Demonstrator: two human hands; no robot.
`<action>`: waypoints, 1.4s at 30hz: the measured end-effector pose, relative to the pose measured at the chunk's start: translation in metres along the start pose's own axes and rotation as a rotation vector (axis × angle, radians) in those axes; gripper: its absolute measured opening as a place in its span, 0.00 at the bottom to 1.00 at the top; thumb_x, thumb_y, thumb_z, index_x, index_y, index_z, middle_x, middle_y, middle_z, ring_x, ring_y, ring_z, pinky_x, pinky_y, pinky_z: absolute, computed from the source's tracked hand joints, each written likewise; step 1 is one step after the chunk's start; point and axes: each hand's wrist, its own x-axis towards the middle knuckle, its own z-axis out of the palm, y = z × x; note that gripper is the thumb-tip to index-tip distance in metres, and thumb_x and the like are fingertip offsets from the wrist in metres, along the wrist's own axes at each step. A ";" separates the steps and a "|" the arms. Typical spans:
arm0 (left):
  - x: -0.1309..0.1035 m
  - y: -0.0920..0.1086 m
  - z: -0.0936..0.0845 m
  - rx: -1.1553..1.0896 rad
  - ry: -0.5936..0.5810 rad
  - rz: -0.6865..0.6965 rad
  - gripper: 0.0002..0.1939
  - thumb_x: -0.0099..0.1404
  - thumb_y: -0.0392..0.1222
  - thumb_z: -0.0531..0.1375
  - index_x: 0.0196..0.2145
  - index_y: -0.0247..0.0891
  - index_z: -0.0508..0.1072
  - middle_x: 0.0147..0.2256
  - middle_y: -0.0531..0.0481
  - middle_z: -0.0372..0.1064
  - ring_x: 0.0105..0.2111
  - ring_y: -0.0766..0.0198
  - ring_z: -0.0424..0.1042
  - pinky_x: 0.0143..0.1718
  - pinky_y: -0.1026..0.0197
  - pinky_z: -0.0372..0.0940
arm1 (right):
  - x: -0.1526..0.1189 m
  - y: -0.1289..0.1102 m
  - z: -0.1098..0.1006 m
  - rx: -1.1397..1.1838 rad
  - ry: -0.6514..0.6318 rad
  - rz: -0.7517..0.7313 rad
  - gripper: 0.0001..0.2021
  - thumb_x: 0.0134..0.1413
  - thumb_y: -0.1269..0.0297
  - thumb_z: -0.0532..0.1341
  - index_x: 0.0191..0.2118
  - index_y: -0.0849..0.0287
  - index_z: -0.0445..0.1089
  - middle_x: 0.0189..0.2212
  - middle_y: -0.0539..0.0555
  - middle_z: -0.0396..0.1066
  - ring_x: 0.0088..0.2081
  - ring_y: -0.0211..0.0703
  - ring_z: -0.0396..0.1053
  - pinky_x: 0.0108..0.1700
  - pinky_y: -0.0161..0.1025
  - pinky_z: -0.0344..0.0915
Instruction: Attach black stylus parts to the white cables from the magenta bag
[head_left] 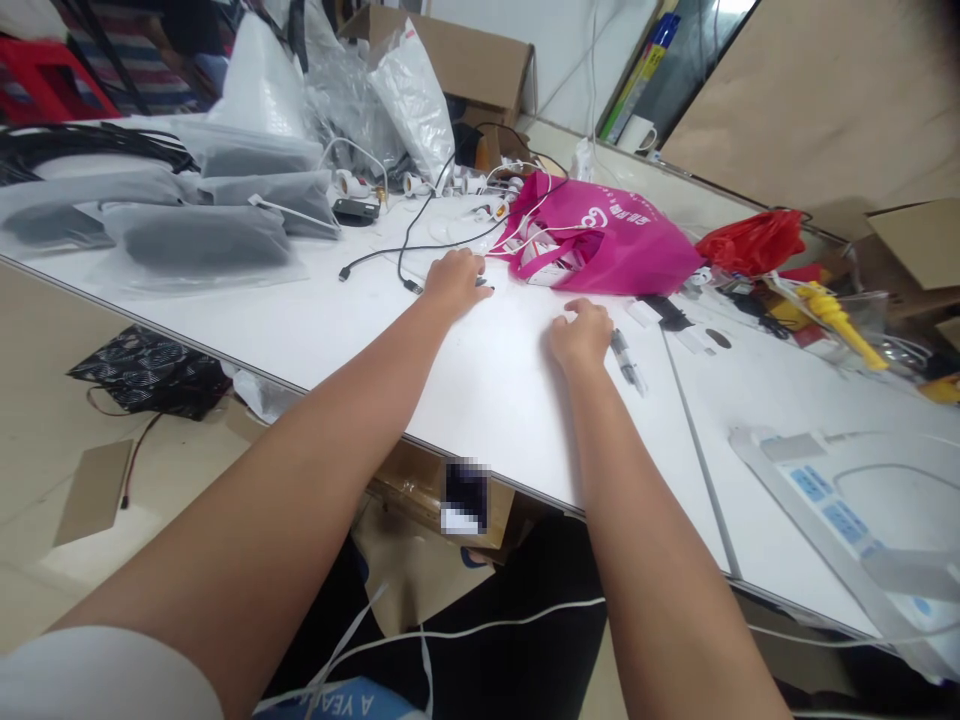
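Observation:
My left hand (454, 285) is on the white table, its fingers curled over a small dark thing that mostly hides beneath them. Just beside it lies a black cable (409, 255) with a USB plug near my wrist. My right hand (583, 335) rests on the tabletop with bent fingers, a gap showing between thumb and forefinger, and nothing visible in it. Close to its right side is a bundle of slim grey and clear pieces (628, 362), perhaps pens. Behind both hands a pink bag (630, 240) lies on its side, white cords and small packets at its mouth.
Grey plastic-wrapped packages (199, 245) fill the table's left, with white lamp sockets (416, 184) behind. A red plastic bag (754, 243), a yellow tool (836, 320) and a clear bag with blue labels (840, 510) lie right. A cardboard box (450, 60) stands at the back.

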 end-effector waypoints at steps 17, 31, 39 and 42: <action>-0.003 0.000 0.003 0.048 -0.007 -0.030 0.16 0.73 0.45 0.69 0.56 0.41 0.78 0.60 0.37 0.75 0.64 0.41 0.68 0.64 0.39 0.64 | 0.003 0.016 -0.002 -0.057 -0.055 0.015 0.24 0.57 0.82 0.59 0.59 0.68 0.73 0.58 0.72 0.66 0.59 0.63 0.70 0.68 0.55 0.61; -0.015 0.043 0.011 -0.281 0.070 0.311 0.09 0.76 0.42 0.59 0.41 0.41 0.80 0.42 0.43 0.79 0.45 0.52 0.76 0.51 0.52 0.65 | 0.000 -0.001 -0.006 -0.024 -0.062 0.023 0.22 0.56 0.82 0.59 0.57 0.73 0.71 0.51 0.75 0.74 0.56 0.63 0.73 0.65 0.57 0.66; -0.023 0.065 0.029 -0.492 -0.008 0.138 0.20 0.77 0.45 0.60 0.25 0.41 0.70 0.26 0.50 0.71 0.29 0.61 0.66 0.37 0.55 0.60 | 0.008 -0.008 0.002 0.362 -0.004 0.194 0.06 0.58 0.71 0.63 0.41 0.59 0.75 0.38 0.58 0.79 0.41 0.50 0.76 0.52 0.47 0.74; -0.023 0.068 0.031 -0.646 -0.084 -0.055 0.23 0.80 0.49 0.57 0.26 0.41 0.70 0.29 0.49 0.74 0.24 0.64 0.66 0.34 0.56 0.63 | 0.008 -0.016 0.002 0.676 -0.100 0.364 0.06 0.58 0.71 0.61 0.31 0.56 0.73 0.25 0.50 0.71 0.25 0.40 0.66 0.29 0.38 0.66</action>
